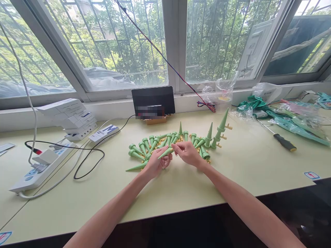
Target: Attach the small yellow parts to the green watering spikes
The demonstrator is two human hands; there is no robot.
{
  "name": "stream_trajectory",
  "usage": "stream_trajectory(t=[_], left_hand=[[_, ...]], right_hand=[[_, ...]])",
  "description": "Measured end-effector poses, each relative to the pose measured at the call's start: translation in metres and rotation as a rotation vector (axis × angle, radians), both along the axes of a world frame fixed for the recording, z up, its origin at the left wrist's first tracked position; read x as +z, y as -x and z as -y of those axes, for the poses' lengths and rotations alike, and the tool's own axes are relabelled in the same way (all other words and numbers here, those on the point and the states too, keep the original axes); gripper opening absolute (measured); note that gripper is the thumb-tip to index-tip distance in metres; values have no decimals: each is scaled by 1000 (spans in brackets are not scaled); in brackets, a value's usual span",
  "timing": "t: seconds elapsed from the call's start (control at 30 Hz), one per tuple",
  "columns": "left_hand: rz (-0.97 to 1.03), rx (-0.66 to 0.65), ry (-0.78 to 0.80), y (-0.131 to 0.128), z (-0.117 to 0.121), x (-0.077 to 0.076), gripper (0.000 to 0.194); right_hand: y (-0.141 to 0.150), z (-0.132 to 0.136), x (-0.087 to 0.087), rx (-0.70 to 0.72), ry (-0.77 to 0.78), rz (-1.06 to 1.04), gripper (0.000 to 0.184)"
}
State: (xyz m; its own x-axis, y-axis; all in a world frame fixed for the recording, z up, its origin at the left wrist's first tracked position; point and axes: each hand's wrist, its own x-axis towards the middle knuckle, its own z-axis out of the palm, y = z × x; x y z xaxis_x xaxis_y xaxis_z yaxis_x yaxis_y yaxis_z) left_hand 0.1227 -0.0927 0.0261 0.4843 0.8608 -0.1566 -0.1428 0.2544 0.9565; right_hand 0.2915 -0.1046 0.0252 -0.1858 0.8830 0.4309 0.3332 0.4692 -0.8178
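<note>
My left hand [157, 162] is closed around a green plant watering spike [165, 153], whose pointed end is directed down and to the left. My right hand [188, 152] pinches at the other end of this spike, where a bit of yellow shows; its fingertips partly hide that end. Behind both hands lies a pile of similar green spikes [142, 147] with small yellow valves. To the right, a stack of spikes [219, 132] stands upright with yellow valves sticking out sideways. One long spike [136, 167] lies beside my left hand.
A dark tablet [153, 100] leans by the window on a cardboard stand. At left are a power strip [43, 168], cables and stacked white boxes [71, 117]. A screwdriver [284, 142] and plastic bags [302, 124] lie at right. The table's front edge runs below my forearms.
</note>
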Motion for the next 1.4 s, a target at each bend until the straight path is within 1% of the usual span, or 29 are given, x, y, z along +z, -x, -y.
stream_trajectory(t=[0.13, 0.23, 0.37, 0.5, 0.63, 0.73, 0.83, 1.0, 1.17, 1.4], left_hand=[[3, 32, -14, -2, 1, 0, 34], [-5, 77, -58, -3, 0, -3, 34], [-34, 157, -156, -2, -2, -6, 38], [-123, 192, -284, -1, -2, -7, 39], [-281, 164, -450, -2, 0, -12, 35], [-399, 123, -557, -2, 2, -17, 34], [-523, 103, -662, -2, 4, -20, 31], [-702, 101, -804, -2, 4, -20, 32], [-783, 116, -879, -1, 0, -24, 32], [-820, 112, -890, 0, -1, -26, 32]], right_hand=[[0, -1, -2, -1, -18, 20, 56], [-1, -2, -4, 9, -44, 68, 52], [-3, -3, -6, 2, -64, 114, 48], [-6, -5, -7, -52, -98, 134, 51], [-7, -10, -9, -158, -127, 139, 55], [-9, -13, -11, -229, -120, 121, 54], [-12, -16, -13, -263, -112, 113, 53], [-17, -19, -15, -307, -107, 127, 50], [-16, -19, -14, -306, -113, 142, 49], [-16, -19, -14, -293, -105, 155, 46]])
